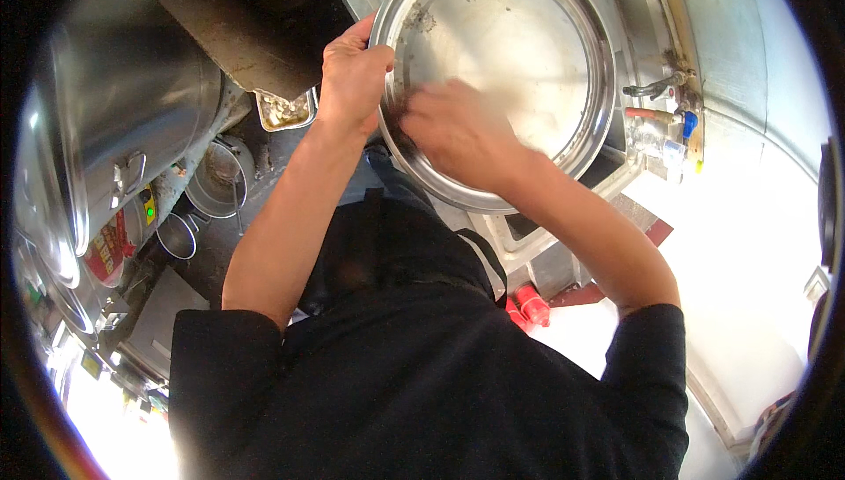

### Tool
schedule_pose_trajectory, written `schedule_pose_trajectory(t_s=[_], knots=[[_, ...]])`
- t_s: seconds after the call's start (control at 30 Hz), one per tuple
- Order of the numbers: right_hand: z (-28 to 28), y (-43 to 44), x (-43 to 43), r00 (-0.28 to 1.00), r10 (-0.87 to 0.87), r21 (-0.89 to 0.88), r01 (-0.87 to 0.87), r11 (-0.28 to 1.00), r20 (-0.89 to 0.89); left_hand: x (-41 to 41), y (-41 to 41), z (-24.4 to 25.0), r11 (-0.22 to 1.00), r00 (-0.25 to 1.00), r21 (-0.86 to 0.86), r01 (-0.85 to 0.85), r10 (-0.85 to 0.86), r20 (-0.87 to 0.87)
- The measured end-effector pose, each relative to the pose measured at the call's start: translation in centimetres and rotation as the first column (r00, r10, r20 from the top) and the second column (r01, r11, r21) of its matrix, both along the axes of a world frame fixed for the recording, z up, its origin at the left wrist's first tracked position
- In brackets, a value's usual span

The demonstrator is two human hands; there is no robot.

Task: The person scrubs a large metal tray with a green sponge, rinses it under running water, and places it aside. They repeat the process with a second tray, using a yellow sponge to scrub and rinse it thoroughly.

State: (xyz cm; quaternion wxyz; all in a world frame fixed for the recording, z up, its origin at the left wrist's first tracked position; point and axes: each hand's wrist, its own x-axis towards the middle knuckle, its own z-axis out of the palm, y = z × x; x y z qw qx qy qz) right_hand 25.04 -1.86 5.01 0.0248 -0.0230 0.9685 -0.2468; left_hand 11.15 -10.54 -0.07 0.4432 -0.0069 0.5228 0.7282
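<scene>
A large round steel lid or shallow pan (528, 51) with a raised rim is tilted up over a sink (521, 242). Its face carries dark residue spots at the upper left and a dark smear along the left rim. My left hand (353, 74) grips the rim at its left edge, thumb on the near face. My right hand (459, 130) is blurred and lies against the lower left part of the face, fingers bent towards the rim. Whether something is held under its fingers cannot be made out.
Taps with a blue handle (690, 125) are on the right wall. Red bottles (531, 305) stand low by the sink. At left are a large steel vessel (145, 104), a steel pot (221, 176), a small steel pot (177, 236) and a small metal tray with food bits (287, 114).
</scene>
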Motion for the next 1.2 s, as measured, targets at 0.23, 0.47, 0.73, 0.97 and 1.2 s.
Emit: schedule_pose_trajectory(t_s=[0.23,0.47,0.73,0.97,1.2], knots=[[0.7,0.1,0.8,0.998,0.062,0.003,-0.062,0.998,-0.01,-0.2,0.2,-0.4,1.0,1.0,-0.009,0.001,-0.001,0.011],[0.1,0.3,0.4,0.993,0.083,-0.069,-0.089,0.994,-0.08,-0.6,0.1,-1.3,1.0,1.0,0.008,0.013,-0.013,0.012],[0.6,-0.2,0.9,0.99,0.142,-0.018,-0.142,0.99,0.003,-0.7,0.1,0.2,0.999,0.999,-0.026,0.028,-0.028,0.031],[0.5,0.0,1.9,0.98,0.199,0.037,-0.199,0.979,0.02,-0.9,0.1,-0.4,1.0,0.998,-0.013,0.028,-0.027,0.049],[-0.6,1.2,-1.4,0.994,0.058,0.065,-0.053,0.996,-0.088,-1.1,0.5,-0.4,0.994,0.998,-0.09,0.067,-0.067,-0.004]])
